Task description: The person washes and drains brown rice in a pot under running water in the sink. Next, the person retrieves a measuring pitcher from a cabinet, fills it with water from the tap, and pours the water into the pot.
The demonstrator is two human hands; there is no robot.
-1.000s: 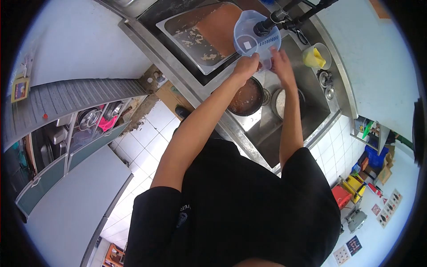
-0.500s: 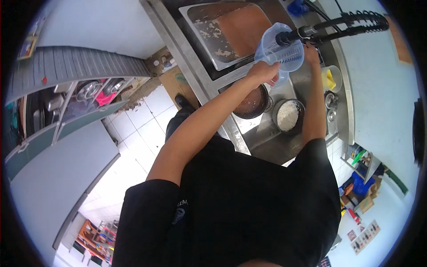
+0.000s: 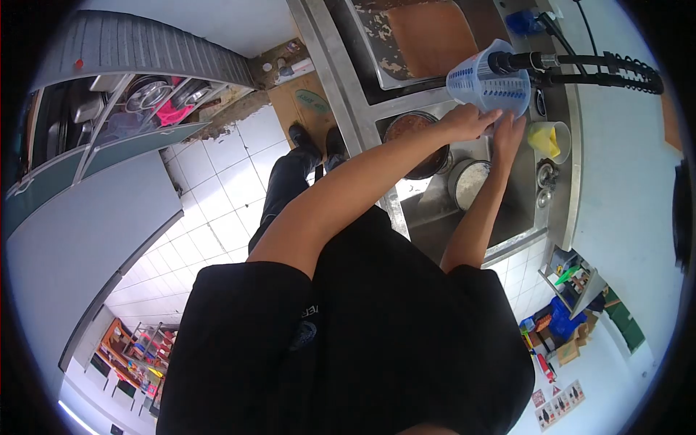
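Note:
A clear plastic measuring jug (image 3: 487, 83) with blue markings is tilted beneath the black tap's spray head (image 3: 500, 63), which reaches into its mouth. My left hand (image 3: 467, 122) is closed at the jug's handle side. Fingers of my right hand (image 3: 509, 134) press against the jug's lower side; the grip is partly hidden. Below my hands in the steel sink are a dark pan (image 3: 428, 174) with brown contents and a pot (image 3: 455, 194) holding what looks like white rice, partly covered by my right forearm.
A metal tray (image 3: 413, 83) with brownish liquid and pale bits lies in the neighbouring basin. On the right ledge stand a white container (image 3: 565, 141) with something yellow (image 3: 542, 138) in it and small metal items (image 3: 545, 174). The tap's hose (image 3: 623, 72) crosses the upper right.
My right hand has come from beside the tap down to the jug. My left hand still holds the jug, which has tilted. The whole view has shifted.

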